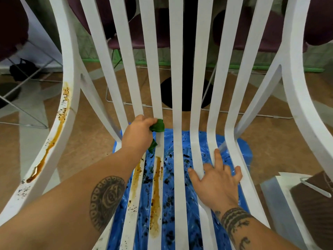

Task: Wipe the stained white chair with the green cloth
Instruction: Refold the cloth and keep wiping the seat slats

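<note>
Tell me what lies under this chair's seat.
A blue sheet flecked with dark specks shows through the gaps between the slats. The slats and the right hand hide parts of it.

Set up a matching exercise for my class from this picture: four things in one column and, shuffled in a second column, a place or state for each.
Column 1
1. green cloth
2. right hand
3. blue sheet
4. armrest on the picture's left

Column 2
A. lies under the seat slats, speckled with dark bits
B. streaked with a brown stain
C. bunched in the left hand, against a slat
D. rests open on unstained slats, fingers spread

Pairs: 1-C, 2-D, 3-A, 4-B.
</note>
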### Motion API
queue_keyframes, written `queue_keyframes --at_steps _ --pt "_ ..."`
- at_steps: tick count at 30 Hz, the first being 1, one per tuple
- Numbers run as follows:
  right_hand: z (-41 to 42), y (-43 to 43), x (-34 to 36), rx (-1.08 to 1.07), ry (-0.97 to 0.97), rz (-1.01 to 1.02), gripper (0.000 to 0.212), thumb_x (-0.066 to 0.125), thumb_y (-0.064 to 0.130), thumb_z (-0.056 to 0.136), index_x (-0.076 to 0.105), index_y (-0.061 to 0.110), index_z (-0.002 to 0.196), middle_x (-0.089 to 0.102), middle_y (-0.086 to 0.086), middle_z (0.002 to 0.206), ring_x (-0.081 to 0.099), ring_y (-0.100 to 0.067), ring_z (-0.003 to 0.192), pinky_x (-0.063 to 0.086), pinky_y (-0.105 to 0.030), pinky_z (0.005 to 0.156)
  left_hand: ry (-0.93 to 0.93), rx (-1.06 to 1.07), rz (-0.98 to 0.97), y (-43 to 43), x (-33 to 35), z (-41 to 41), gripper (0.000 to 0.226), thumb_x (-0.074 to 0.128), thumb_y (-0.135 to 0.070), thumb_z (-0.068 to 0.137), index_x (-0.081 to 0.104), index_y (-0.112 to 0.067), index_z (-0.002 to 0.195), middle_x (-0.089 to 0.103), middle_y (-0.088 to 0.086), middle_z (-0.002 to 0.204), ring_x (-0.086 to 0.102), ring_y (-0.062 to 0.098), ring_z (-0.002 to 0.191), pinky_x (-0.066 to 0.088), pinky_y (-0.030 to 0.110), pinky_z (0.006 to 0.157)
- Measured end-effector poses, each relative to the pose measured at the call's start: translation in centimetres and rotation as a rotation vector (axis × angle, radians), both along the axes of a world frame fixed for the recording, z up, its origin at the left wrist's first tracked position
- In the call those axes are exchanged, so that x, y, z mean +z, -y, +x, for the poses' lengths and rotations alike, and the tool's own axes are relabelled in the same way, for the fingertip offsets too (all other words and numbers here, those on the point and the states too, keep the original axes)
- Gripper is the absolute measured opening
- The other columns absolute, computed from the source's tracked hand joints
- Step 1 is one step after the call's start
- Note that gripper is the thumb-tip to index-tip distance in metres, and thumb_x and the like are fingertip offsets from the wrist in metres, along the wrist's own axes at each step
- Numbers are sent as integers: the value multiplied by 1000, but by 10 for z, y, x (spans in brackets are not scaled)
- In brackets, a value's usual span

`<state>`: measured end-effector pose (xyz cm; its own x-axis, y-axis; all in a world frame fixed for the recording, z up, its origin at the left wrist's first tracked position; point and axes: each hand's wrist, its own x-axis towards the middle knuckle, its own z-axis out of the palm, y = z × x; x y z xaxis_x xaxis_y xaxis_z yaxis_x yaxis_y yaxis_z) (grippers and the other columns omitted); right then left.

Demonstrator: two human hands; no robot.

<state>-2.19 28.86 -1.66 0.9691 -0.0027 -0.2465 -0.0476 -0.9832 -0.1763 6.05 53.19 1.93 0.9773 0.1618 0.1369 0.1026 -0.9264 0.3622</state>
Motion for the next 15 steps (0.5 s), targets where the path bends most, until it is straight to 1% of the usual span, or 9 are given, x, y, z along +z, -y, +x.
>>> queue_keyframes --at_steps 3,5,7,9,10,12,15 --pt "0 0 -1 -3 6 7 72 20 81 89 62 35 125 -1 1 170 34 -25 142 1 -61 120 -176 -75 109 4 -5 -4 54 51 1 96 60 -27 141 56 9 127 61 36 110 54 44 94" --pt "0 0 -1 -2 9 8 71 20 81 89 63 35 121 -1 2 170 34 -25 141 1 -61 120 -270 -94 138 9 -5 -4 51 57 -3 95 60 -26 140 55 11 130 61 37 112 54 45 95" --pt "1 1 -2 -4 12 5 70 21 81 89 64 33 119 0 1 170 35 -26 141 1 -61 120 -353 -119 187 16 -3 -1 43 63 -8 94 66 -26 133 60 12 121 63 35 105 57 45 89" --pt "-1 0 -3 0 11 -7 70 21 81 90 64 33 116 0 1 171 36 -26 140 2 -62 120 -416 -144 239 22 -1 -5 30 65 -11 93 70 -21 121 65 9 105 65 30 92 59 42 77" --pt "-1 0 -3 0 15 -6 70 21 81 89 65 33 115 0 0 171 36 -27 140 2 -62 120 -430 -145 256 25 1 -8 26 65 -11 93 71 -20 117 64 7 99 63 28 87 58 40 73" --pt "-2 -1 -3 -4 15 -3 70 20 81 89 65 32 111 1 0 170 37 -27 139 2 -63 120 -450 -127 253 29 2 -16 28 62 -8 92 71 -20 116 61 7 96 60 28 84 56 39 71" --pt "-1 0 -2 1 14 3 71 21 81 89 66 31 109 2 -1 170 37 -28 139 2 -63 119 -485 -121 249 31 3 -29 36 58 -4 91 70 -21 120 64 10 101 58 27 81 53 36 68"
